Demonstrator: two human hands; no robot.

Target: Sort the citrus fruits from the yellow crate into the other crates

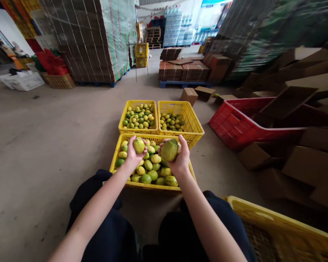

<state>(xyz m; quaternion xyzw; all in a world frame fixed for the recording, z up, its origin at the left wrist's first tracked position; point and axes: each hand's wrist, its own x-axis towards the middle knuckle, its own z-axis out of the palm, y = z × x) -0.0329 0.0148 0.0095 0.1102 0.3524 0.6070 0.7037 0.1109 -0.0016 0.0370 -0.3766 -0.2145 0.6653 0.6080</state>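
My left hand (pixel 136 151) is closed around a yellow-green lemon (pixel 139 145). In my right hand (pixel 182 158) sits a bigger-looking, greener lemon (pixel 170 150), gripped between thumb and fingers. Both hands are held above the near yellow crate (pixel 153 187), which is full of loose lemons (pixel 148 165) from green to yellow. Directly behind it stand two more yellow crates. The back left crate (pixel 121 123) is filled with smaller-looking lemons (pixel 139 117). Lemons (pixel 171 122) lie low inside the back right crate (pixel 198 122). My forearms hide part of the near crate.
A red crate (pixel 229 125) with cardboard stands at right, among loose cartons (pixel 311 167). Another yellow crate (pixel 284 218) is beside my right knee. Flattened cardboard (pixel 191 71) lies on a blue pallet (pixel 180 84) ahead. A tall wrapped stack (pixel 84 40) rises at back left.
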